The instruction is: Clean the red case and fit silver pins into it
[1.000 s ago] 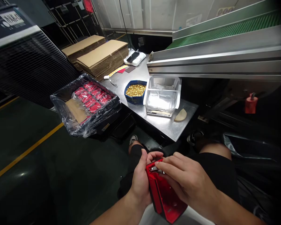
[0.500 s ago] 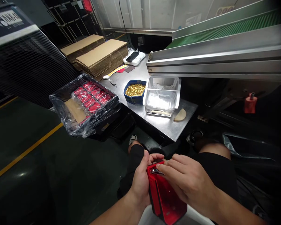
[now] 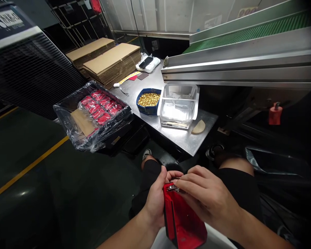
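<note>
My left hand (image 3: pixel 157 199) is wrapped around the left side of a red case with black edges (image 3: pixel 188 221), its thumb pointing up along the rim. The case is tilted, showing a glossy red inner face and a narrow upright flap. At its top edge, my right hand (image 3: pixel 207 193) pinches a small shiny metal tool (image 3: pixel 173 188) that looks like nail clippers. The tool's tip meets the case's upper corner; the right fingers partly hide the rest. Below the case, between the legs, is a white bin (image 3: pixel 159 241).
A steel table (image 3: pixel 168 138) holds a blue tray of gold-coloured pieces (image 3: pixel 149 100), a clear divided box (image 3: pixel 178 114) and cardboard stacks (image 3: pixel 114 60). A plastic-lined crate (image 3: pixel 114 133) with red packets stands left. A green conveyor (image 3: pixel 248 34) slopes up at right.
The metal tool shows more clearly at the case's top corner, and my right fingers have lifted slightly. The case has dipped a little. Both hands keep their hold.
</note>
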`<state>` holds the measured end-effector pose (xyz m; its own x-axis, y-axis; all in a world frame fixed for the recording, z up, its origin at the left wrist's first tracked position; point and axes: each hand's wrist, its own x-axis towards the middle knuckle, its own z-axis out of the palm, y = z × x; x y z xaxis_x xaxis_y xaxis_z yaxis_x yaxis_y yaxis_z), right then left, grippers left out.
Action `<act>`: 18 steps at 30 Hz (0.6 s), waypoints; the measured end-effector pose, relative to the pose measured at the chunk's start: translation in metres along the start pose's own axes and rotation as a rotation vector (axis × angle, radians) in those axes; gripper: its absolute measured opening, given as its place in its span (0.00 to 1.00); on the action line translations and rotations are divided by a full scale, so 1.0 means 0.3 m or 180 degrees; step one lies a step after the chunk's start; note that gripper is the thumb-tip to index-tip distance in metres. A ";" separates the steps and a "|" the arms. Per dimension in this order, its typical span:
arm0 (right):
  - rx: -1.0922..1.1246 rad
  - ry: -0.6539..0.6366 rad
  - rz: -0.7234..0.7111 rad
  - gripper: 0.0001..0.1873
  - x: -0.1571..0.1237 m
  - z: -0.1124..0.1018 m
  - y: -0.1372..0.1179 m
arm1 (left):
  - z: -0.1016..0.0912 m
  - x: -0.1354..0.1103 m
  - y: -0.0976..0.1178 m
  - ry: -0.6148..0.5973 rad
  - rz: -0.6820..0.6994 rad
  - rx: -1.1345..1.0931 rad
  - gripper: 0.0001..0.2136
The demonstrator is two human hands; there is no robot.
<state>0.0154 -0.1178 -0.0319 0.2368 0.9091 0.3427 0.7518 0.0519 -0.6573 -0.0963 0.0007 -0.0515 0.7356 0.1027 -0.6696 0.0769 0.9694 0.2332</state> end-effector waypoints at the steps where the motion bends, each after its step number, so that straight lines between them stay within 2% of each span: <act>1: 0.0005 -0.0012 -0.0006 0.19 0.000 -0.001 0.000 | 0.000 -0.002 0.000 -0.0033 -0.0012 0.0010 0.25; 10: -0.0132 -0.0119 -0.0039 0.17 -0.005 -0.007 0.006 | 0.001 -0.002 -0.005 -0.0151 -0.0073 -0.0015 0.23; 18: -0.0311 0.0016 -0.0227 0.16 -0.010 -0.002 0.006 | -0.006 0.000 -0.005 -0.0175 -0.0120 0.0039 0.24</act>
<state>0.0163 -0.1208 -0.0336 0.1833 0.9025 0.3897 0.8232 0.0757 -0.5626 -0.0977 -0.0003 -0.0530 0.7678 0.0535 -0.6385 0.1133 0.9695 0.2174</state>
